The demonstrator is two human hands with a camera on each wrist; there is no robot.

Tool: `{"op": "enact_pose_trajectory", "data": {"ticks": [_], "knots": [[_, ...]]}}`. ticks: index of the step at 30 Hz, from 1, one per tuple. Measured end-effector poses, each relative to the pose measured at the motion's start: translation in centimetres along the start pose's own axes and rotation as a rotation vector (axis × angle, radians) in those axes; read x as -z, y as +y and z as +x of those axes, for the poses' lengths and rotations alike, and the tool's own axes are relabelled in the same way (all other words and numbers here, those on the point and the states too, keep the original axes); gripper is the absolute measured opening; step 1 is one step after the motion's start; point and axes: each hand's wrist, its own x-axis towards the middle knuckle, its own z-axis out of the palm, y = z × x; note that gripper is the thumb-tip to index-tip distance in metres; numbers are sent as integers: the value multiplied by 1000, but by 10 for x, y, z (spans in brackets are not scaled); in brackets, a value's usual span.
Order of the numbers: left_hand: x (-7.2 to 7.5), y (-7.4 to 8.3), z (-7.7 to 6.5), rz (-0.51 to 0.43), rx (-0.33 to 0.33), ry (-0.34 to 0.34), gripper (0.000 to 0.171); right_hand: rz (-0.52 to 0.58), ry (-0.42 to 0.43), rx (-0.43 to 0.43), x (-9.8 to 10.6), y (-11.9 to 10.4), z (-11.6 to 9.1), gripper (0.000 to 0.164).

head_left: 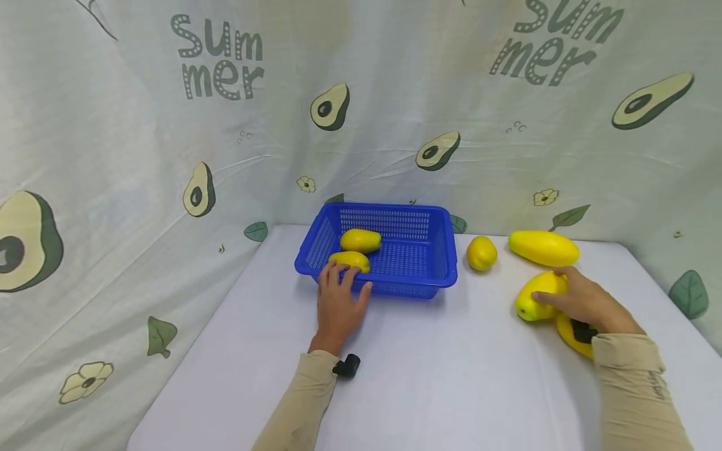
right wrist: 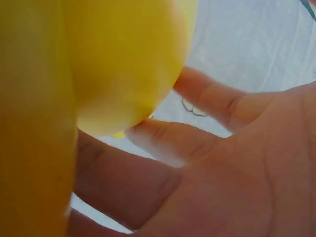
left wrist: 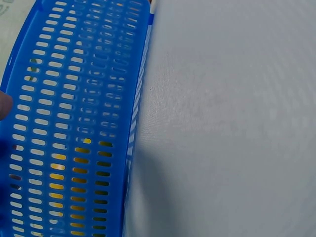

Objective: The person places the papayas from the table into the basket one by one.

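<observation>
A blue perforated plastic basket [head_left: 380, 289] stands on the table with two yellow papayas [head_left: 361, 240] inside. My left hand [head_left: 338, 310] holds its front rim near the left corner, fingers over the edge and thumb outside. In the left wrist view the basket's slotted wall [left wrist: 64, 108] fills the left side, with a fingertip [left wrist: 5, 105] at its edge. My right hand [head_left: 589, 300] grips a yellow papaya [head_left: 536, 291], thumb on the near side and fingers over the top. In the right wrist view, fingers [right wrist: 163, 140] touch the rounded yellow surface [right wrist: 128, 59].
Right of the basket sits a lemon-like yellow fruit [head_left: 482, 254]. A long yellow fruit [head_left: 544, 248] lies at the back right. Another yellow fruit [head_left: 570, 335] is partly hidden under my right wrist. A printed cloth [head_left: 383, 75] hangs behind the white table [head_left: 440, 376].
</observation>
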Motion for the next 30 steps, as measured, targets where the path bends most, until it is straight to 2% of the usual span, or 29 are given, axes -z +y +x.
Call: {"op": "enact_pose_trajectory", "data": {"ticks": [5, 13, 24, 30], "knots": [[0, -1, 0, -1, -1, -1, 39, 20, 21, 24, -5, -3, 3, 107], [0, -1, -2, 5, -3, 4, 39, -4, -15, 79, -3, -5, 5, 102], [-1, -2, 0, 8, -8, -11, 39, -31, -130, 83, 6, -10, 11, 94], [-2, -3, 0, 16, 2, -5, 40, -63, -140, 84, 9, -9, 17, 92]]}}
